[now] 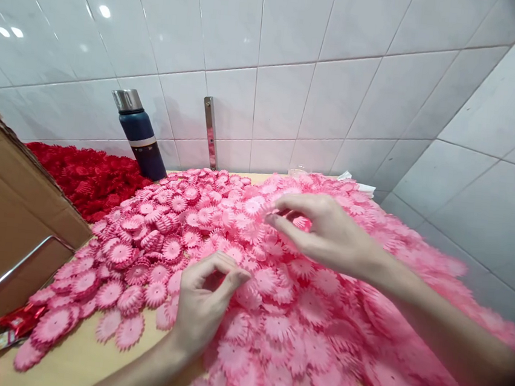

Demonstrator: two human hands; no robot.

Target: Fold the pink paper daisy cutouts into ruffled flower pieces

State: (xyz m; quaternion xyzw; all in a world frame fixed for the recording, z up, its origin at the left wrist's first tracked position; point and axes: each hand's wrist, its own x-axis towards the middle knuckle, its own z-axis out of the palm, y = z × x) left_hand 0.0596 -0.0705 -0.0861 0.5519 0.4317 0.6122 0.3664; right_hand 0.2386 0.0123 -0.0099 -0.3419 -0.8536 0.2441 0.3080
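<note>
Pink scalloped paper or fabric discs (272, 328) lie in a wide heap over a yellowish tabletop (73, 357). Low over the middle of the heap is my left hand (209, 294), its thumb and index finger pinched together; whatever may be between the fingertips is too small to tell. My right hand (312, 222) hovers a little higher and to the right, thumb and index tips nearly meeting at a tiny pinkish spot that I cannot make out. The two hands are apart from each other.
A dark blue bottle (142, 136) with a steel cap stands at the back left, beside a red heap (86, 179). Cardboard (15, 194) rises at the left, near a red wrapper (22, 319). A metal strip (210, 132) leans on the tiled wall (285, 98). White paper (365, 189) lies behind.
</note>
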